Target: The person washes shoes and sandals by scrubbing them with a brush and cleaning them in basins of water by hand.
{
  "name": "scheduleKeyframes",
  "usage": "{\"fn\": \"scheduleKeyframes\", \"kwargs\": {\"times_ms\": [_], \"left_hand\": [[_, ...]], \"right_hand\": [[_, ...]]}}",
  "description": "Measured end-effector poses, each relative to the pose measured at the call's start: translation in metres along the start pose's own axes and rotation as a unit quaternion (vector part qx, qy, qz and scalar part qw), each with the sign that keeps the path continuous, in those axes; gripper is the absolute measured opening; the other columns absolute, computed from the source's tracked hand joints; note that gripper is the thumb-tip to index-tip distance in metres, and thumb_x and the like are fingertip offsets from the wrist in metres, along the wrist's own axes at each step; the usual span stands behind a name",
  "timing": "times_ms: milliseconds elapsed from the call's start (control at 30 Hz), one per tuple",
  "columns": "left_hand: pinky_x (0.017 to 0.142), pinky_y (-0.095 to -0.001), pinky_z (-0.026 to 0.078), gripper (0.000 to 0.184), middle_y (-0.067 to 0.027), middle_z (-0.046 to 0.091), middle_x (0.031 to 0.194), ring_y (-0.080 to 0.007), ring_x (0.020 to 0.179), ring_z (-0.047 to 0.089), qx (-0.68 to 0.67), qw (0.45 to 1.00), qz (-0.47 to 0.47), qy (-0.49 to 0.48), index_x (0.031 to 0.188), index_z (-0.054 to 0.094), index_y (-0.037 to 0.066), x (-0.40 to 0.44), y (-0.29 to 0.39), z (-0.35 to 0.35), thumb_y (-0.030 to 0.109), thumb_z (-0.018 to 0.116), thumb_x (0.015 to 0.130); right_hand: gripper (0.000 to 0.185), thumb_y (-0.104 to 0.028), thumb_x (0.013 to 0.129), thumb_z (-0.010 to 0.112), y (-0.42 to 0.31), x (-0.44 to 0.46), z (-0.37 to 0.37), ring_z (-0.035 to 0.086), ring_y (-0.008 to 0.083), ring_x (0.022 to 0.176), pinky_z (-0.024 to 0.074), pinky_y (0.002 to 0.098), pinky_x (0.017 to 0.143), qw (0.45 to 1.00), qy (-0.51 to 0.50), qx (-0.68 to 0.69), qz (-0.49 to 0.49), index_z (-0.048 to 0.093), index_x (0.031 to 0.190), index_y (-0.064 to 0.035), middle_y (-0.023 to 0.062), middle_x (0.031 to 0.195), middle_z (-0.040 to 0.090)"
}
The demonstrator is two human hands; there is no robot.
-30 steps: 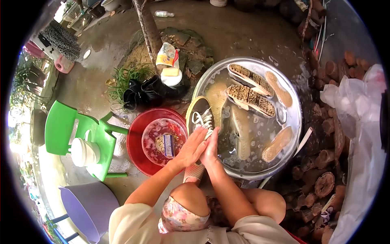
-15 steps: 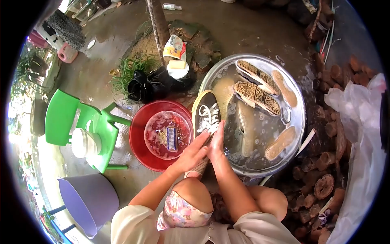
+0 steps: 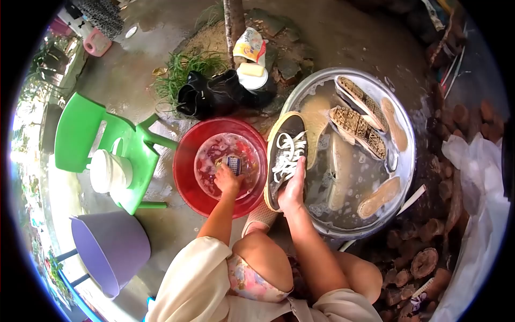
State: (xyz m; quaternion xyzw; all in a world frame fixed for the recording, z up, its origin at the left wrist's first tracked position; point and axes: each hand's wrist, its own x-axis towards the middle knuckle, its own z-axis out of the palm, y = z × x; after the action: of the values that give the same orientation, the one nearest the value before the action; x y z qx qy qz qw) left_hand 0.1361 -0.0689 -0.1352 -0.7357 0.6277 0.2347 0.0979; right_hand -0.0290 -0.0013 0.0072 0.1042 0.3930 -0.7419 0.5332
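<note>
My right hand (image 3: 293, 189) holds a dark canvas sneaker (image 3: 287, 153) with white laces and a pale sole edge, upper facing up, at the left rim of the metal tub. Down in the red basin (image 3: 188, 188), my left hand (image 3: 227, 180) has its fingers and thumb around the lower end of a scrub brush (image 3: 233, 163) with blue and white bristles. Part of the brush is hidden by that hand. Soapy water surrounds it. The metal tub (image 3: 411, 161) holds cloudy water and several shoes, among them a patterned one (image 3: 358, 129) and a tan-soled one (image 3: 379, 197).
Black boots (image 3: 209, 94) stand behind the basin, near a yellow soap bar (image 3: 251, 70) on a white lid. To the left are a green chair (image 3: 80, 129) bearing a white bucket (image 3: 110, 172), and a purple bucket (image 3: 115, 252). Stacked logs (image 3: 424, 263) lie at right.
My left hand has left the sneaker and moved down-left into the red basin, onto the brush. My right hand keeps the sneaker. The whole view has shifted slightly.
</note>
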Motion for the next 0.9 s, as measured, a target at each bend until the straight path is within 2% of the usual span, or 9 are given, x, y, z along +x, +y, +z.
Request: {"fn": "scheduleKeyframes", "kwargs": {"times_ms": [167, 333, 433, 467, 500, 567, 600, 633, 900], "left_hand": [[0.092, -0.0409, 0.051, 0.070, -0.0153, 0.060, 0.122, -0.0302, 0.113, 0.061, -0.135, 0.977, 0.001, -0.166, 0.125, 0.049, 0.001, 0.005, -0.016, -0.030, 0.030, 0.078, 0.068], [0.098, -0.0408, 0.049, 0.068, -0.0111, 0.058, 0.126, -0.0253, 0.114, 0.058, -0.599, 0.690, 0.104, -0.393, 0.136, 0.045, 0.003, -0.029, -0.013, -0.090, 0.018, 0.064, 0.073], [0.097, -0.0387, 0.049, 0.072, -0.0130, 0.061, 0.119, -0.0265, 0.110, 0.060, -0.678, 0.544, 0.123, -0.480, 0.143, 0.041, 0.006, -0.080, 0.046, -0.154, 0.016, 0.060, 0.074], [0.099, -0.0373, 0.047, 0.069, -0.0128, 0.059, 0.123, -0.0264, 0.114, 0.058, -0.640, 0.596, 0.139, -0.464, 0.145, 0.039, 0.007, -0.085, 0.063, -0.161, 0.014, 0.056, 0.078], [0.096, -0.0408, 0.048, 0.059, -0.0176, 0.057, 0.127, -0.0321, 0.115, 0.057, -0.507, 0.744, 0.206, -0.383, 0.143, 0.040, 0.006, -0.084, 0.077, -0.160, 0.015, 0.049, 0.086], [0.091, -0.0455, 0.049, 0.047, -0.0235, 0.052, 0.132, -0.0392, 0.115, 0.054, -0.145, 0.899, 0.412, -0.042, 0.140, 0.043, 0.006, -0.095, 0.100, -0.159, 0.021, 0.044, 0.095], [0.085, -0.0482, 0.052, 0.037, -0.0276, 0.048, 0.129, -0.0433, 0.106, 0.056, -0.114, 0.868, 0.481, 0.044, 0.122, 0.051, 0.004, -0.104, 0.115, -0.169, 0.031, 0.050, 0.096], [0.082, -0.0503, 0.053, 0.044, -0.0246, 0.050, 0.120, -0.0434, 0.103, 0.057, -0.096, 0.925, 0.369, -0.018, 0.133, 0.049, 0.010, -0.122, 0.126, -0.176, 0.032, 0.053, 0.095], [0.077, -0.0491, 0.054, 0.055, -0.0216, 0.055, 0.102, -0.0392, 0.090, 0.062, -0.110, 0.863, 0.488, 0.071, 0.144, 0.047, 0.024, -0.132, 0.093, -0.145, 0.033, 0.062, 0.091]], "right_hand": [[0.074, -0.060, 0.098, 0.043, -0.011, 0.007, -0.003, 0.047, 0.0247, 0.127, 0.0341, 0.0388, 0.110, 1.000, 0.019, 0.004, 0.004, 0.040, 0.144, -0.0034, 0.0114, 0.141, 0.049], [0.067, -0.058, 0.100, 0.039, -0.005, 0.014, -0.010, 0.058, 0.0273, 0.116, 0.0457, 0.0441, 0.102, 0.999, 0.042, -0.007, -0.017, 0.046, 0.139, -0.0042, 0.0118, 0.133, 0.057], [0.077, -0.064, 0.097, 0.041, -0.002, 0.014, -0.009, 0.046, 0.0249, 0.129, 0.0296, 0.0383, 0.113, 1.000, 0.003, 0.023, 0.008, 0.039, 0.145, -0.0029, 0.0116, 0.144, 0.047], [0.077, -0.065, 0.097, 0.040, -0.008, 0.002, 0.005, 0.048, 0.0240, 0.128, 0.0328, 0.0383, 0.111, 0.999, 0.036, -0.015, -0.013, 0.042, 0.144, -0.0033, 0.0112, 0.141, 0.050], [0.077, -0.066, 0.096, 0.040, -0.018, -0.011, 0.014, 0.049, 0.0248, 0.126, 0.0363, 0.0381, 0.109, 0.998, 0.005, 0.035, 0.058, 0.045, 0.141, -0.0038, 0.0115, 0.139, 0.052], [0.077, -0.067, 0.095, 0.041, -0.007, 0.000, 0.002, 0.051, 0.0247, 0.123, 0.0386, 0.0380, 0.107, 0.995, -0.064, 0.078, 0.015, 0.047, 0.139, -0.0043, 0.0109, 0.136, 0.054], [0.077, -0.067, 0.095, 0.042, -0.009, -0.005, 0.009, 0.051, 0.0246, 0.123, 0.0387, 0.0383, 0.107, 0.997, -0.035, 0.073, 0.010, 0.047, 0.139, -0.0043, 0.0106, 0.135, 0.054], [0.077, -0.067, 0.095, 0.043, -0.011, -0.010, 0.014, 0.051, 0.0245, 0.122, 0.0388, 0.0385, 0.106, 0.998, -0.006, 0.070, 0.006, 0.047, 0.140, -0.0042, 0.0102, 0.134, 0.055], [0.080, -0.069, 0.097, 0.034, 0.004, 0.002, -0.006, 0.045, 0.0238, 0.129, 0.0350, 0.0366, 0.109, 0.997, -0.056, 0.037, -0.049, 0.038, 0.147, -0.0070, 0.0095, 0.142, 0.047]]}}
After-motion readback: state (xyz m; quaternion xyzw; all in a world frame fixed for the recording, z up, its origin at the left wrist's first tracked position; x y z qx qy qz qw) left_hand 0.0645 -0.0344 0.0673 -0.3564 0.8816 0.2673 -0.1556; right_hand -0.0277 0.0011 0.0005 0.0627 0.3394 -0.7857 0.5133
